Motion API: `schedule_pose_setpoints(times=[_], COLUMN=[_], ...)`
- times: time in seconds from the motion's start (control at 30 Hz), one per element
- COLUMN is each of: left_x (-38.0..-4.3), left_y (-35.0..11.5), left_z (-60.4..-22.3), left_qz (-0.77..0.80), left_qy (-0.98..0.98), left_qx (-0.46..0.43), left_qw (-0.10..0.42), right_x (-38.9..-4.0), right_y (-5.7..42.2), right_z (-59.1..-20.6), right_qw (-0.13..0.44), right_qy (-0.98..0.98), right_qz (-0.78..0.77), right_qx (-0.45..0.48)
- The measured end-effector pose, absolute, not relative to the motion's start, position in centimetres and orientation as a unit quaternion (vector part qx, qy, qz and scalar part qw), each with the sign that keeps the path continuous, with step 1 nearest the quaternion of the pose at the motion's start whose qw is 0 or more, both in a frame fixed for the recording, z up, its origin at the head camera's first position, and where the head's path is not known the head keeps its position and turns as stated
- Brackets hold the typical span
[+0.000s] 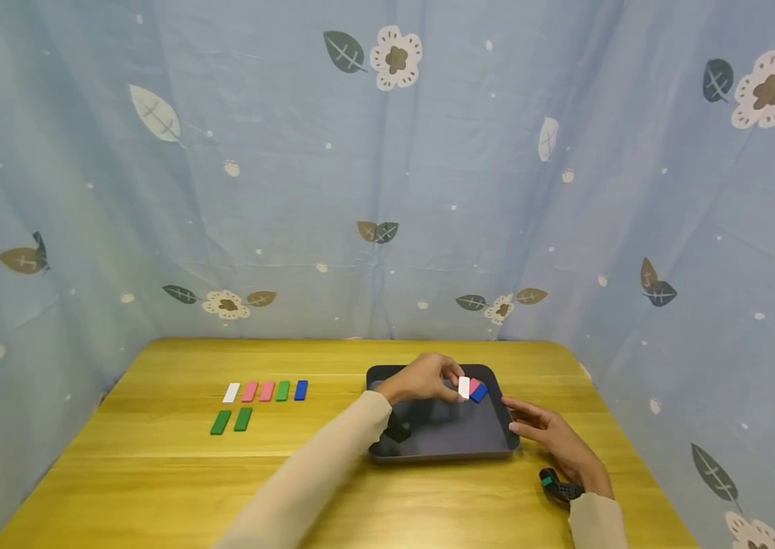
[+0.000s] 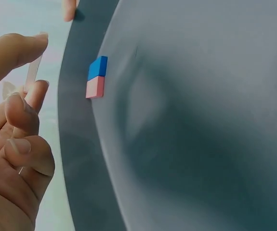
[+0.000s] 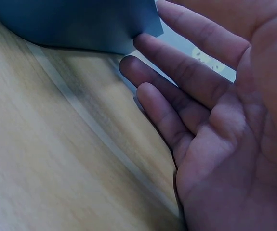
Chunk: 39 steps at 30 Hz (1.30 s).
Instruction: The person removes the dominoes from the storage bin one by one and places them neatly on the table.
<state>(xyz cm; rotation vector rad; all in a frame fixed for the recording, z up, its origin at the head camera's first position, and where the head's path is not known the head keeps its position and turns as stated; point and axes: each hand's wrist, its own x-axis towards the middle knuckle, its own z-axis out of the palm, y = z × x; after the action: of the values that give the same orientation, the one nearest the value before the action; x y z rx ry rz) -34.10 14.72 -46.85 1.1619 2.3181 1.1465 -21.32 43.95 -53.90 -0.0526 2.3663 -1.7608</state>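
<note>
My left hand (image 1: 426,377) reaches over the dark grey tray (image 1: 442,446) and pinches a white rectangular block (image 1: 464,387) between thumb and fingers. In the left wrist view the same white block (image 2: 32,74) appears thin and edge-on. Inside the tray, against its right wall, lie a pink block (image 1: 474,384) and a blue block (image 1: 478,393) side by side. My right hand (image 1: 552,435) is at the tray's right side, its fingers extended and fingertips right at the rim. The right wrist view shows that palm (image 3: 234,144) holding nothing.
On the wooden table (image 1: 154,480), left of the tray, a row holds a white block (image 1: 232,393), two pink blocks (image 1: 249,391), a green block (image 1: 282,390) and a blue block (image 1: 301,390). Two green blocks (image 1: 220,422) lie nearer. A patterned curtain (image 1: 319,152) surrounds the table.
</note>
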Motion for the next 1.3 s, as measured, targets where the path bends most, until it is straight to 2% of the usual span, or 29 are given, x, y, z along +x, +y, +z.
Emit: schedule_pose_setpoints(times=[0.4, 0.9, 1.3], left_x=[-34.3, -34.4, -34.7], left_y=[11.4, 6.5, 0.8], left_z=[-46.1, -44.9, -44.4], left_qz=[0.387, 0.381, 0.386], left_qy=[0.819, 0.824, 0.830], left_qx=[0.408, 0.406, 0.392], left_qw=[0.113, 0.102, 0.086], right_x=[-20.9, -20.6, -20.7], right_y=[44.0, 43.8, 43.6], right_z=[-53.9, -53.9, -53.8], right_qw=[0.106, 0.109, 0.104], right_qy=[0.804, 0.800, 0.799], right_qz=[-0.585, -0.590, -0.592], right_qx=[-0.006, -0.013, -0.005])
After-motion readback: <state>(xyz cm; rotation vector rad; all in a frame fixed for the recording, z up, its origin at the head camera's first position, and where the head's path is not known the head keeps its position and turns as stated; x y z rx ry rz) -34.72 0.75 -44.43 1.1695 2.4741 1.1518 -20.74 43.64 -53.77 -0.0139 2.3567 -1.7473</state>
